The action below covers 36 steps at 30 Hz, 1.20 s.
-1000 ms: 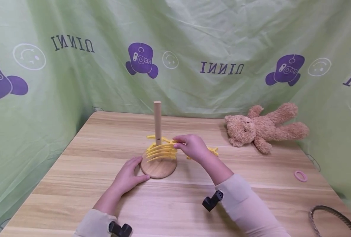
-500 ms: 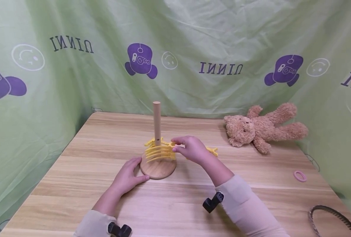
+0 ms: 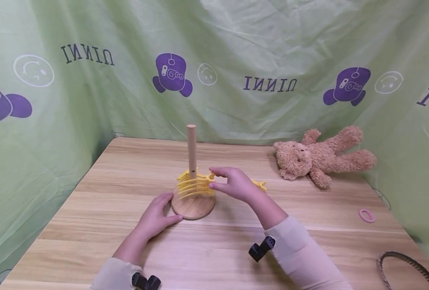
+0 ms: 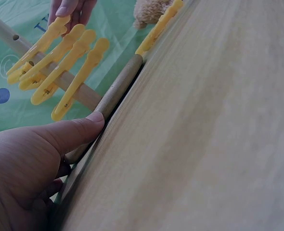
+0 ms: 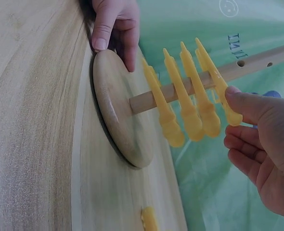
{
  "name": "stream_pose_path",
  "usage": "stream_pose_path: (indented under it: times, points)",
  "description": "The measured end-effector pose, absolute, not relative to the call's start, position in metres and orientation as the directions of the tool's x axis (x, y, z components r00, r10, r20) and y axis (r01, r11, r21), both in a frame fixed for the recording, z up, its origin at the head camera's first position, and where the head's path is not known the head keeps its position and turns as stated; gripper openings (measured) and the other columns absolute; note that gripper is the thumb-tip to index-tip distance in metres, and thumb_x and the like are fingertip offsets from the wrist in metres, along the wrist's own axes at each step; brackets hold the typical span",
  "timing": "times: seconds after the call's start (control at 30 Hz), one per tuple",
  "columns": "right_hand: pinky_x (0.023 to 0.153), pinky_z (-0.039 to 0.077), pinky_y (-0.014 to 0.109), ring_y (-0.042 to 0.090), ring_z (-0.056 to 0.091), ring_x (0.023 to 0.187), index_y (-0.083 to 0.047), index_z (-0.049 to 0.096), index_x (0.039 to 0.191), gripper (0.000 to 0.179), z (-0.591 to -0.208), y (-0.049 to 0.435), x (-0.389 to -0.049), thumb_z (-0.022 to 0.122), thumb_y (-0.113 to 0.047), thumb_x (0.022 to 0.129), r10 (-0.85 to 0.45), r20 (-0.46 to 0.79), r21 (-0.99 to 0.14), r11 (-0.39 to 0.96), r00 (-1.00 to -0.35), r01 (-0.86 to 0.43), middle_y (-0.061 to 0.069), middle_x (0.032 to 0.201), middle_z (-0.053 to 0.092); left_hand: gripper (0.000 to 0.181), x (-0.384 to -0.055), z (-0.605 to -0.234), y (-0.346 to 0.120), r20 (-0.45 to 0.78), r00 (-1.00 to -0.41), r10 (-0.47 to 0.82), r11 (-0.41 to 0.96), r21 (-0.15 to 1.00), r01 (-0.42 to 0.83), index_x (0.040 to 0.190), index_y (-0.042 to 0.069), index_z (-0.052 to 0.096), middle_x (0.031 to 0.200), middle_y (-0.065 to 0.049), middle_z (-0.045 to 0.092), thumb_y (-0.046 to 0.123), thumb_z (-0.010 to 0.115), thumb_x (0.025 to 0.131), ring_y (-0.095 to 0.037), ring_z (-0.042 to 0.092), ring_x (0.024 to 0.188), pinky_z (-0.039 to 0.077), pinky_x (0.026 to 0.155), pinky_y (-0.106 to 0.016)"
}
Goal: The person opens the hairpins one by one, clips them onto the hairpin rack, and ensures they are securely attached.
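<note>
A round wooden base (image 3: 193,207) carries an upright wooden post (image 3: 192,147) with holes in it. Several curved yellow plastic pieces with knobbly ends (image 5: 192,91) sit spaced along the post's lower part, stacked one above another. My left hand (image 3: 158,215) grips the base's near-left rim, thumb in front and fingers round the side. My right hand (image 3: 236,183) is at the right end of the topmost yellow piece (image 5: 219,84), holding it between thumb and fingers. In the right wrist view the thumb touches that knobbly end; the index fingertip is partly hidden.
Another yellow piece (image 3: 260,185) lies on the wooden table (image 3: 91,225) behind my right wrist. Farther right are a teddy bear (image 3: 323,155), a pink ring (image 3: 367,215) and a dark toothed hoop (image 3: 411,262). A green printed curtain (image 3: 221,108) hangs behind.
The topmost yellow piece has swung closer in round the post and settled lower over the others. My right hand moved slightly with it, its fingers now a little wider apart. My left hand stayed put.
</note>
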State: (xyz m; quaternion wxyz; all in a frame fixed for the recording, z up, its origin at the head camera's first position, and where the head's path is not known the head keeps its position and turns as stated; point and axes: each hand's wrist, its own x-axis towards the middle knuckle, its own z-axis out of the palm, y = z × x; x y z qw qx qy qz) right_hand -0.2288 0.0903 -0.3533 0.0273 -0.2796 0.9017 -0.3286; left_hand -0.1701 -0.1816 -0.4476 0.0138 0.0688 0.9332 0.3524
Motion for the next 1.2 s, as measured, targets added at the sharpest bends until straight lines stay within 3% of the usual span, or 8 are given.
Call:
stream_pose_path:
  times: [0.47, 1.03, 1.2]
  points:
    - [0.109, 0.044, 0.051, 0.034, 0.055, 0.128, -0.010, 0.057, 0.137, 0.057, -0.368, 0.139, -0.218, 0.075, -0.030, 0.087, -0.398, 0.217, -0.632, 0.638, -0.891, -0.439, 0.012, 0.139, 0.059, 0.087, -0.170, -0.447, -0.180, 0.021, -0.989, 0.145, 0.743, 0.657, 0.123, 0.145, -0.007, 0.040, 0.151, -0.027, 0.039, 0.039, 0.078, 0.081, -0.045, 0.029, 0.144, 0.025, 0.119, -0.059]
    - [0.104, 0.044, 0.060, 0.045, 0.053, 0.124, -0.004, 0.058, 0.134, 0.057, -0.423, 0.207, -0.207, 0.076, -0.026, 0.085, -0.260, 0.179, -0.631, 0.710, -0.949, -0.314, 0.025, 0.135, 0.056, 0.087, -0.172, -0.450, -0.182, 0.040, -0.988, 0.151, 0.744, 0.654, 0.140, 0.144, -0.007, 0.041, 0.150, -0.027, 0.041, 0.039, 0.078, 0.081, -0.045, 0.031, 0.143, 0.025, 0.119, -0.059]
    - [0.109, 0.040, 0.059, 0.043, 0.053, 0.126, -0.003, 0.058, 0.135, 0.058, -0.432, 0.214, -0.208, 0.077, -0.024, 0.084, -0.247, 0.165, -0.630, 0.718, -0.955, -0.295, 0.024, 0.135, 0.057, 0.087, -0.172, -0.449, -0.182, 0.032, -0.988, 0.148, 0.744, 0.655, 0.133, 0.145, -0.007, 0.041, 0.151, -0.027, 0.040, 0.039, 0.078, 0.081, -0.045, 0.030, 0.144, 0.025, 0.119, -0.059]
